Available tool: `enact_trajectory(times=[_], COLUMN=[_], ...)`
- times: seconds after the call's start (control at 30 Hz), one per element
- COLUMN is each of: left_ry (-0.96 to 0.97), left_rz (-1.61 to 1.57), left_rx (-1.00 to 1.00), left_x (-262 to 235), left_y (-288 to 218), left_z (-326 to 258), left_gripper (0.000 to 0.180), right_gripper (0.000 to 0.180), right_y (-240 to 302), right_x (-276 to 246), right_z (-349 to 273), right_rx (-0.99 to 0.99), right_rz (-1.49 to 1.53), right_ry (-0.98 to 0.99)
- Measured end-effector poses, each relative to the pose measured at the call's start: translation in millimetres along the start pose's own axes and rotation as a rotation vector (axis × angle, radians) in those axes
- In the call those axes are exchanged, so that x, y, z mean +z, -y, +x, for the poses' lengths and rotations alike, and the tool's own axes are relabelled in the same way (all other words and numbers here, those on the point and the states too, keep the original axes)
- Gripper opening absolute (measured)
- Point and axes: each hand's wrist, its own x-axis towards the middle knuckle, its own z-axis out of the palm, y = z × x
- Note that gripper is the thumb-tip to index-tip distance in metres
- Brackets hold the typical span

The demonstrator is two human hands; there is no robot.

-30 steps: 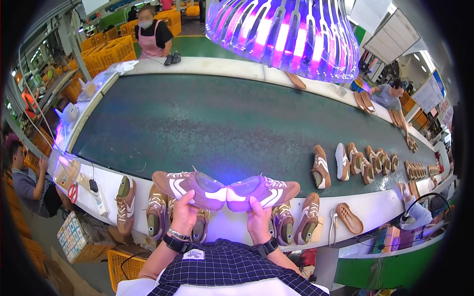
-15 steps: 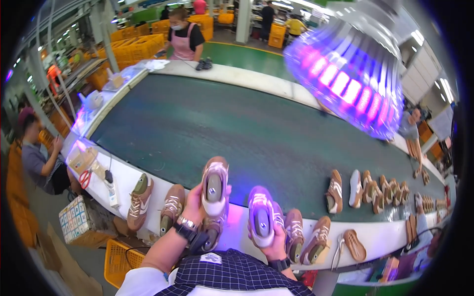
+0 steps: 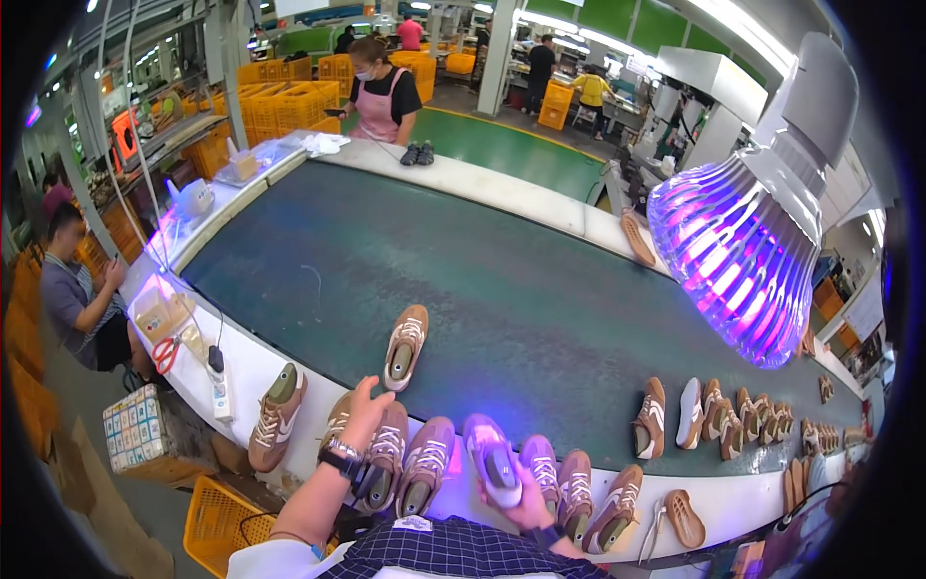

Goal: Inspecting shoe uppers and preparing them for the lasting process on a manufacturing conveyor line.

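Observation:
A brown sneaker [image 3: 407,345] with white laces stands on the dark green conveyor belt [image 3: 318,261], its heel toward me. Just short of that heel is my left hand [image 3: 361,413], holding nothing, its thumb and fingers apart. My right hand [image 3: 526,504] grips another sneaker [image 3: 492,460] by its heel end, tinted violet by the lamp light. Beneath and beside my hands, several brown sneakers line the white ledge, among them one sneaker [image 3: 425,465] between my arms and one [image 3: 614,509] to the right. Their openings show olive inserts.
A large violet-lit lamp [image 3: 738,251] hangs at the right. More sneakers [image 3: 651,418] stand farther along the belt. On the ledge lie a loose sole [image 3: 685,519], red scissors [image 3: 166,354] and a power strip [image 3: 221,391]. A yellow crate [image 3: 207,521] is below; a person [image 3: 381,96] stands across.
My left hand has set its sneaker on the belt, let go and drawn back from it. The right hand still holds its sneaker, slightly lower. The view has shifted, showing more of the lamp.

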Motion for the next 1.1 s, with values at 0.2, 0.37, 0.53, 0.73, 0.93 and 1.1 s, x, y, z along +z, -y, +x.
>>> enact_trajectory(times=[0.2,0.37,0.53,0.73,0.93,1.1], left_ry=[0.067,-0.042,0.108,0.210,0.259,0.369], left_rz=[-0.143,-0.150,-0.226,-0.153,-0.093,-0.073], left_rx=[-0.042,0.113,0.015,0.015,-0.012,0.038], left_x=[3,-10,-4,31,77,99], left_y=[-16,-15,-7,-13,-32,-34], left_z=[-41,-50,-68,-84,-92,-92], left_gripper=[0.039,0.026,0.015,0.008,0.007,0.010], right_gripper=[0.045,0.070,0.046,0.032,0.054,0.082], right_y=[133,141,136,221,282,293], right_x=[112,150,62,-56,-155,-195], right_z=[146,227,158,13,-67,-86], right_rx=[-0.353,-0.266,-0.218,-0.684,-0.614,-0.336], right_rz=[-0.119,-0.229,-0.570,-1.162,-1.610,-1.317], right_ry=[0.235,-0.122,-0.164,-1.013,-1.718,-1.428])
